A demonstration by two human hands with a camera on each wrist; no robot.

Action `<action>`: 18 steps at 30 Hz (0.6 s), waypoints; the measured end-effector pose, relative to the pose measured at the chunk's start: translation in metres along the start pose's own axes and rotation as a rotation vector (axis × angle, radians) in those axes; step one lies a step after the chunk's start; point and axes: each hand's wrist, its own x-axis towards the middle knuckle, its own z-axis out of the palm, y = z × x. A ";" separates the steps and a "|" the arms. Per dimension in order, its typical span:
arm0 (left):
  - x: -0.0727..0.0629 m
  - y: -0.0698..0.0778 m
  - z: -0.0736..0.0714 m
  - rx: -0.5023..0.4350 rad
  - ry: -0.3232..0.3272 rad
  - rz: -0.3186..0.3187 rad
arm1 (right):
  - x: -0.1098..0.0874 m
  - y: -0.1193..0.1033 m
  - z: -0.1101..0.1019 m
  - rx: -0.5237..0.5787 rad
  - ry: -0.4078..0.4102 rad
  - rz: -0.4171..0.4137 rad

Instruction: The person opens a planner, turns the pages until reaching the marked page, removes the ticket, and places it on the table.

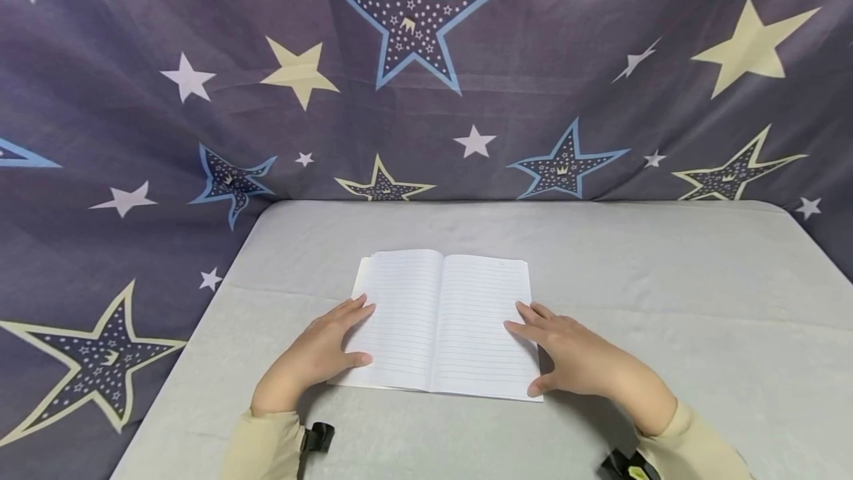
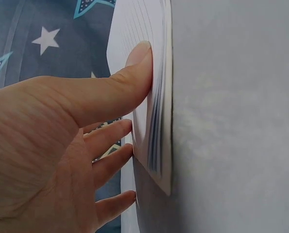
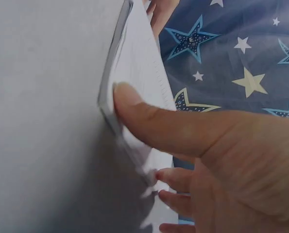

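A lined notebook [image 1: 485,332] lies spread flat on the table, its ruled pages facing up and the centre fold running away from me. My left hand [image 1: 323,347] rests at the left edge, the thumb on the page near the lower corner. In the left wrist view that thumb [image 2: 129,77] presses the page above the stacked sheets, and the other fingers reach along the side. On the opposite edge, my right hand [image 1: 573,358] touches the right page with spread fingers. Its thumb [image 3: 134,104] lies at the near corner in the right wrist view.
A pale grey cloth [image 1: 666,265] covers the table. Behind it and on the left hangs a dark curtain [image 1: 426,124] printed with stars. Black straps with small devices [image 1: 318,437] sit at both wrists, by the beige sleeves [image 1: 263,447].
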 end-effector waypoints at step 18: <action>-0.002 0.001 -0.001 0.006 0.003 0.002 | 0.000 -0.010 0.017 -0.177 0.149 0.096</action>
